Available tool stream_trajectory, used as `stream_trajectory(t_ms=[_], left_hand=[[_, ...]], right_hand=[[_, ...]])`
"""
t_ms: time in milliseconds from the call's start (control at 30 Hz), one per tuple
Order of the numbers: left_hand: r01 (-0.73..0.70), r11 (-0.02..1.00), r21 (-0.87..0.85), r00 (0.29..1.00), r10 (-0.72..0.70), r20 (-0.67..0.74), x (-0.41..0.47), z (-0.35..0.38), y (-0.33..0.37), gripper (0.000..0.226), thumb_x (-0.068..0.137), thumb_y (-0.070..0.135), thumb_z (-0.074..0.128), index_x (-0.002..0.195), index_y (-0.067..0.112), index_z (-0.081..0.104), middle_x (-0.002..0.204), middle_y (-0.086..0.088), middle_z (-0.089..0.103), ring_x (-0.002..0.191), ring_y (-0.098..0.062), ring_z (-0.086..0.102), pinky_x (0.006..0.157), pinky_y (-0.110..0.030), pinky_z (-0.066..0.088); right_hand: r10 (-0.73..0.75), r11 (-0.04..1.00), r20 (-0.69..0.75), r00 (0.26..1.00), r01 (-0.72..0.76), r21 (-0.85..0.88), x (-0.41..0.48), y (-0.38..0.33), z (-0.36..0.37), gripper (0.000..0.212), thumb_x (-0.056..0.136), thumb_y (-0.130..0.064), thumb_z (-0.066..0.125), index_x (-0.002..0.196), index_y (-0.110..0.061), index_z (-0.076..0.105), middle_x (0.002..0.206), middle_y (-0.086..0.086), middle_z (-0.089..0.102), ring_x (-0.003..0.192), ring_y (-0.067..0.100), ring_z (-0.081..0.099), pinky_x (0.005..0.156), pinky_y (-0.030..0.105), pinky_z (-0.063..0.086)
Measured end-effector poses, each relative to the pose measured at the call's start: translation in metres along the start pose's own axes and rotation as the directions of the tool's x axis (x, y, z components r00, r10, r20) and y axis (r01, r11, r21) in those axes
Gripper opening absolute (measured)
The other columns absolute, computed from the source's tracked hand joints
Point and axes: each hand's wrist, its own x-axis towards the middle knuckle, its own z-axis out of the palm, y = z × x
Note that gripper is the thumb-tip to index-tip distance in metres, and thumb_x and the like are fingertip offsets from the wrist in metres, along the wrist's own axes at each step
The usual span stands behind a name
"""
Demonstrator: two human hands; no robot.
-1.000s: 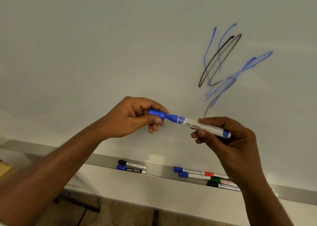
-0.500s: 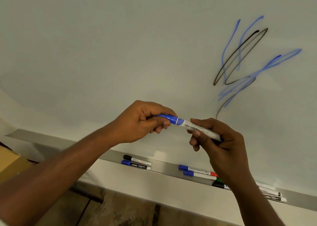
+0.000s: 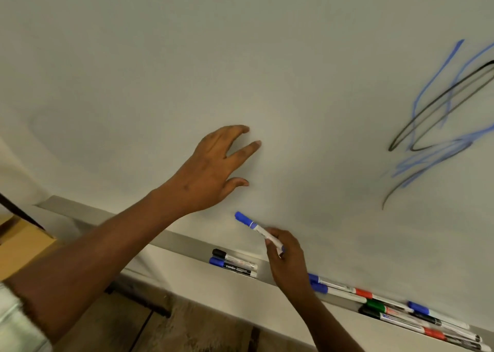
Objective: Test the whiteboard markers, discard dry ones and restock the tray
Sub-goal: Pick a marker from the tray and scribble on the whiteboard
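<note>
My right hand [image 3: 287,260] grips a blue-capped whiteboard marker [image 3: 251,224] by its white barrel, cap on and pointing up-left, just above the tray. My left hand [image 3: 213,169] is spread with straight fingers in front of the whiteboard [image 3: 187,70], holding nothing. The grey marker tray [image 3: 187,242] runs along the board's bottom edge. On it lie a black-capped marker [image 3: 234,258] and a blue-capped marker [image 3: 232,267] side by side, and further right a cluster of several markers [image 3: 387,306] with blue, red, green and black caps.
Blue and black test scribbles [image 3: 438,121] mark the board at the right. A cardboard box [image 3: 21,244] sits at the left edge below the tray. Floor [image 3: 187,330] shows beneath the board.
My left hand has let go of the marker's cap end and lifted away with fingers spread. My right hand has carried the capped marker down toward the tray. The view has shifted left.
</note>
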Motion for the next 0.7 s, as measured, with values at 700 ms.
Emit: stream_trajectory(t_ms=[700], left_hand=[[-0.028,0.957,0.289,0.922,0.137,-0.361,0.006,0.081,-0.036,0.098,0.078,0.078,0.043,0.149,0.024,0.005,0.157,-0.007,-0.017,0.145,-0.026,-0.010,0.118,-0.048,0.002]], right_hand=[[-0.025,0.577,0.309,0.951,0.266,-0.772,-0.008,0.078,0.083,0.041,0.061,-0.033,0.085,0.094,-0.020,0.064,0.095,0.001,0.065,0.090,0.023,0.062,0.079,0.040,0.052]])
